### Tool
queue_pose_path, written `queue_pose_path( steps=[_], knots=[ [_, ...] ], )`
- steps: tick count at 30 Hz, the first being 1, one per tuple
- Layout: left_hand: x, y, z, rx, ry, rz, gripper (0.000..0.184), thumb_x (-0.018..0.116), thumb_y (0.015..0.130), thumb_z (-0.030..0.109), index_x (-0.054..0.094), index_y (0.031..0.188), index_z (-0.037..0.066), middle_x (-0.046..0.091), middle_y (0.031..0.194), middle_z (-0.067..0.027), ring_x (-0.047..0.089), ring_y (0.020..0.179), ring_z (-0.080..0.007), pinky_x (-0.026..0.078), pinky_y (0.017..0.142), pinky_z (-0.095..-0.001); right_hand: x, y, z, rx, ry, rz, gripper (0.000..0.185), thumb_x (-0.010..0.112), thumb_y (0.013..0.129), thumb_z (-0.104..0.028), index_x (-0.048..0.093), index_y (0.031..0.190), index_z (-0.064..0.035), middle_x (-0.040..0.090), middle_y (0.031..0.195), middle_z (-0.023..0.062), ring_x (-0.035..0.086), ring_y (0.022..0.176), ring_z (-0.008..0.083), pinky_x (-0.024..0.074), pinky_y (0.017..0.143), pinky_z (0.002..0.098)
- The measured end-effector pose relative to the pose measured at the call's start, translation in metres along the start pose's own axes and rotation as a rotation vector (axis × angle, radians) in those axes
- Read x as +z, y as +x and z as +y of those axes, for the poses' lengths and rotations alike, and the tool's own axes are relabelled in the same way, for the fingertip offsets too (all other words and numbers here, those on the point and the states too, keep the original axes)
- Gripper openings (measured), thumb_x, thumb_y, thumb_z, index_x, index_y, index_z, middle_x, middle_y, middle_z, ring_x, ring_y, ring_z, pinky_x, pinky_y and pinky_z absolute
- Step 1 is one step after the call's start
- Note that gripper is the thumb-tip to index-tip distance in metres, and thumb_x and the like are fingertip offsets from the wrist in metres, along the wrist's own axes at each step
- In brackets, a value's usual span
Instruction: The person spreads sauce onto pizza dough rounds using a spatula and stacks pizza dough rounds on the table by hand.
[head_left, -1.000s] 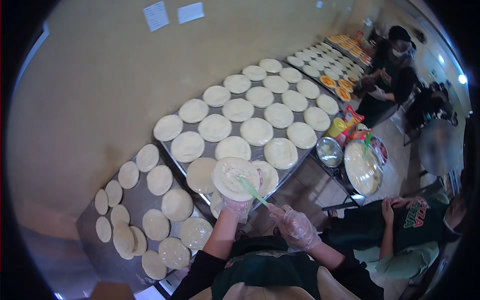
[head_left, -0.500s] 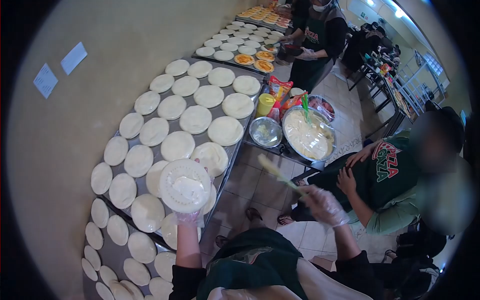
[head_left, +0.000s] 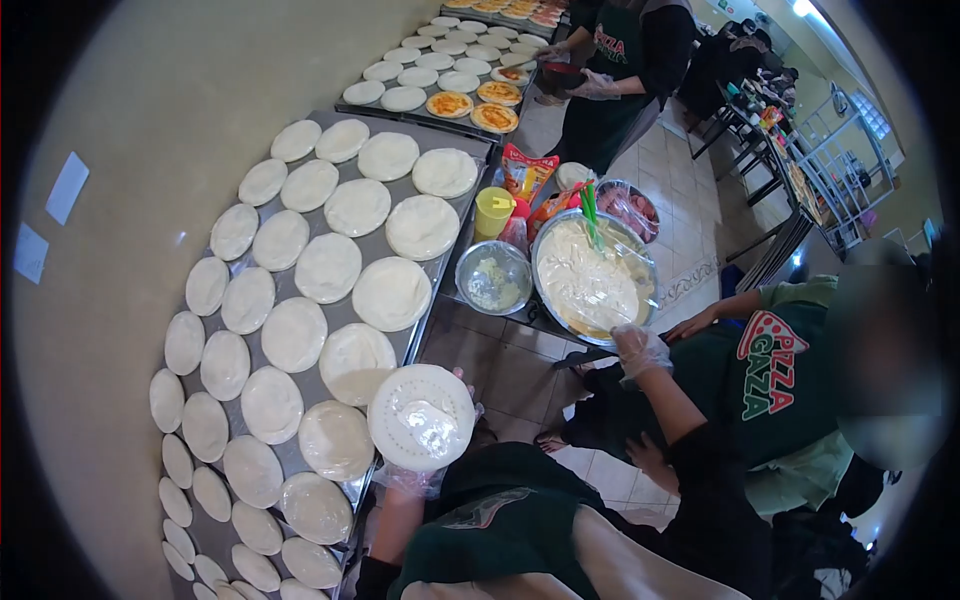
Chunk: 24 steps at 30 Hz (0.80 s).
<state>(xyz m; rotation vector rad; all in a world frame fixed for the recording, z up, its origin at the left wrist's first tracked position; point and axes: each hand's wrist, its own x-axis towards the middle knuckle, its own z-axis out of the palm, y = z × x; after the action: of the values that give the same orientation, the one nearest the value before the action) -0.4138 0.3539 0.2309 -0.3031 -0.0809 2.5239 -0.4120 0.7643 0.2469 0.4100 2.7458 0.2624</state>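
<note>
Right hand point(head_left: 640, 355) moved to large bowl point(head_left: 538, 268); co-worker's apron point(head_left: 722, 395) reads "PIZZA GAZA".

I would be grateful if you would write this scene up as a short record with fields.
Left hand: gloved, holding a pale disc from beneath
Right hand: gloved, at the near edge of the large bowl; grip unclear
Large bowl contents: pale creamy mix, with green handles sticking up
Beside it: a smaller bowl and a yellow cup
Left side: dough rounds in rows
Beyond: a co-worker holding a dark bowl
</note>
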Motion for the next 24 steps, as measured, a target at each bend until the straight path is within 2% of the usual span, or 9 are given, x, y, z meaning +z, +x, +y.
queue_pose_path(
  steps=[3,10,11,12,14,17,19,22,24],
  knots=[
    [0.0,0.014,-0.01,-0.004,0.02,-0.004,0.067,0.049,0.098,0.057,0.043,0.151,0.016,0.034,0.159,-0.0204,0.039,0.14,-0.0459,0.031,0.116,-0.0656,0.038,0.029,0.01,-0.321,0.012,0.226,0.019,0.054,0.095,-0.013,0.065,0.11,-0.0103,0.069,0.099,0.0142,0.072,0.092,0.0355,0.0595,0.076,0.0461],
    [-0.009,0.041,-0.021,-0.004,0.035,0.054,0.078,0.051,0.095,0.063,0.038,0.153,0.012,0.037,0.156,-0.0212,0.04,0.139,-0.0461,0.034,0.114,-0.0662,0.106,0.097,0.036,-0.464,0.091,0.16,0.019,0.055,0.094,-0.016,0.063,0.11,-0.011,0.069,0.098,0.0133,0.07,0.085,0.0351,0.0566,0.072,0.0477],
    [-0.005,0.043,-0.022,-0.004,0.038,0.06,0.078,0.051,0.095,0.063,0.038,0.153,0.012,0.037,0.156,-0.0212,0.04,0.139,-0.0461,0.034,0.114,-0.0662,0.108,0.1,0.037,-0.502,0.11,0.186,0.014,0.057,0.09,-0.014,0.064,0.102,-0.0099,0.068,0.09,0.0143,0.07,0.082,0.0354,0.0567,0.07,0.0469],
    [0.002,0.045,-0.024,-0.091,-0.041,-0.056,0.081,0.05,0.095,0.064,0.035,0.154,0.011,0.037,0.156,-0.0217,0.041,0.139,-0.046,0.035,0.113,-0.0656,0.11,0.101,0.039,-0.539,0.129,0.213,0.01,0.059,0.086,-0.012,0.065,0.093,-0.0088,0.068,0.082,0.0153,0.07,0.079,0.0358,0.0569,0.069,0.046],
    [0.004,0.05,-0.026,-0.18,-0.12,-0.174,0.083,0.049,0.095,0.064,0.033,0.155,0.009,0.037,0.156,-0.0222,0.041,0.139,-0.0458,0.036,0.113,-0.065,0.108,0.103,0.043,-0.542,0.125,0.171,0.009,0.059,0.086,-0.012,0.065,0.091,-0.0088,0.068,0.082,0.0153,0.07,0.077,0.0356,0.0564,0.067,0.0464],
    [-0.003,0.053,-0.026,-0.107,-0.111,-0.024,0.085,0.048,0.096,0.063,0.029,0.157,0.008,0.038,0.155,-0.0241,0.042,0.138,-0.0456,0.038,0.113,-0.0634,0.097,0.099,0.05,-0.518,0.146,0.077,0.008,0.059,0.087,-0.013,0.065,0.09,-0.0086,0.067,0.081,0.0156,0.07,0.077,0.035,0.0557,0.067,0.0468],
    [0.0,0.055,-0.028,0.011,0.023,0.094,0.082,0.047,0.097,0.062,0.029,0.157,0.008,0.039,0.154,-0.0242,0.042,0.138,-0.0451,0.037,0.114,-0.062,0.089,0.096,0.051,-0.488,0.172,0.022,0.01,0.059,0.087,-0.015,0.066,0.089,-0.0082,0.067,0.081,0.016,0.07,0.078,0.0347,0.0555,0.068,0.0469],
    [0.0,0.058,-0.026,-0.062,-0.032,0.011,0.08,0.045,0.098,0.061,0.03,0.156,0.008,0.036,0.157,-0.0222,0.041,0.139,-0.0445,0.036,0.116,-0.0612,0.096,0.097,0.065,-0.491,0.231,-0.03,0.013,0.061,0.09,-0.02,0.068,0.092,-0.0091,0.068,0.081,0.0162,0.07,0.082,0.0338,0.0554,0.073,0.0455],
    [0.003,0.059,-0.026,-0.024,-0.054,0.058,0.077,0.044,0.098,0.061,0.033,0.155,0.01,0.033,0.158,-0.0232,0.039,0.141,-0.0462,0.032,0.116,-0.0635,0.096,0.091,0.075,-0.443,0.415,-0.021,0.018,0.063,0.092,-0.026,0.071,0.097,-0.0109,0.071,0.084,0.0146,0.07,0.085,0.033,0.0553,0.077,0.0438]
  ],
)
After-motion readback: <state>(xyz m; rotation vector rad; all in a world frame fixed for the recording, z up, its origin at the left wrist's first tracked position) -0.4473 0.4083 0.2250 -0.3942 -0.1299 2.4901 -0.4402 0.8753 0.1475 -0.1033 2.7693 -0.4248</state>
